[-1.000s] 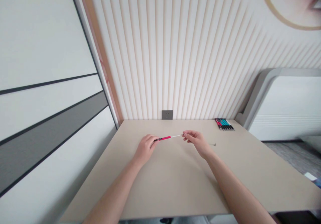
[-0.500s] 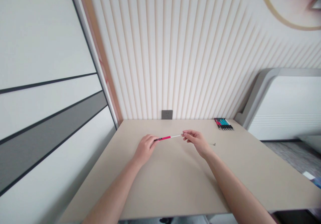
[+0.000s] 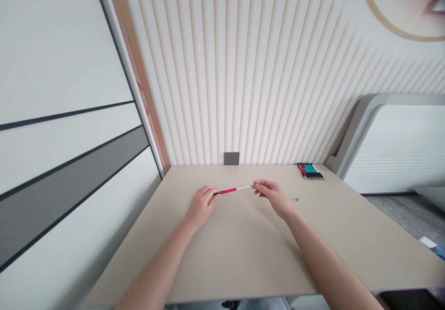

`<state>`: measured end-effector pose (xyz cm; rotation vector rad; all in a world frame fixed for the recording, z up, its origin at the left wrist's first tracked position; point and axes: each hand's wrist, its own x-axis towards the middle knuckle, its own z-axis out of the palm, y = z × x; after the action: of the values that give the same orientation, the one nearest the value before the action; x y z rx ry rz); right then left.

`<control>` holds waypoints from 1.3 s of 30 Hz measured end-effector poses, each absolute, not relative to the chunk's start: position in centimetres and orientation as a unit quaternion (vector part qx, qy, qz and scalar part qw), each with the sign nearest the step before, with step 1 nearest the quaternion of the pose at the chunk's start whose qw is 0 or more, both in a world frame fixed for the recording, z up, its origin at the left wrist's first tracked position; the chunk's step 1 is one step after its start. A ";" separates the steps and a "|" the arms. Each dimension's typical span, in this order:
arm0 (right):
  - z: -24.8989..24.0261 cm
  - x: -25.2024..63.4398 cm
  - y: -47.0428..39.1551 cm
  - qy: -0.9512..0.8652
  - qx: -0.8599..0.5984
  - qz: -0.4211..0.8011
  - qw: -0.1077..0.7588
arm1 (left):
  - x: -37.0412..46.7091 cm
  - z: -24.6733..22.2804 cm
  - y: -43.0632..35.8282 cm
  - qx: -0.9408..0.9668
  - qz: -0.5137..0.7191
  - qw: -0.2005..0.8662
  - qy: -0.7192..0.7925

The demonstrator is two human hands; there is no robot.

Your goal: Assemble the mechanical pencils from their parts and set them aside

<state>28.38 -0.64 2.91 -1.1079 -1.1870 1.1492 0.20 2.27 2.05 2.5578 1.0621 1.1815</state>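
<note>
My left hand point(image 3: 202, 204) is closed round the black end of a pink pen point(image 3: 228, 191), held above the table. A thin white refill point(image 3: 243, 188) sticks out of the pen's right end, pointing at my right hand point(image 3: 271, 194). The thumb and forefinger of my right hand are pinched at the refill's tip, on something small that I cannot make out. On the table point(image 3: 222, 254), just right of that hand, lies a small grey piece point(image 3: 296, 199), partly hidden by its wrist.
Several pens point(image 3: 310, 171) in pink, teal, white and black lie side by side at the table's back right. A dark socket point(image 3: 231, 158) is on the ribbed wall behind. A white cabinet stands at the left, a grey-white headboard point(image 3: 399, 143) at the right.
</note>
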 end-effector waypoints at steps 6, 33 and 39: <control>3.0 28.3 -0.8 -0.506 -0.469 0.484 0.539 | 0.2 2.1 2.3 0.847 0.398 0.062 0.347; 3.1 27.4 -2.0 -0.679 -0.499 0.406 0.354 | 0.1 1.6 2.6 0.864 0.385 0.091 0.311; 2.6 28.6 -1.8 -0.700 -0.526 0.342 0.341 | 0.5 1.3 2.7 0.864 0.378 0.117 0.313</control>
<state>28.63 -1.76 2.56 -1.3681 -1.8209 0.8910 0.49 2.66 1.30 2.5279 0.9156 1.1058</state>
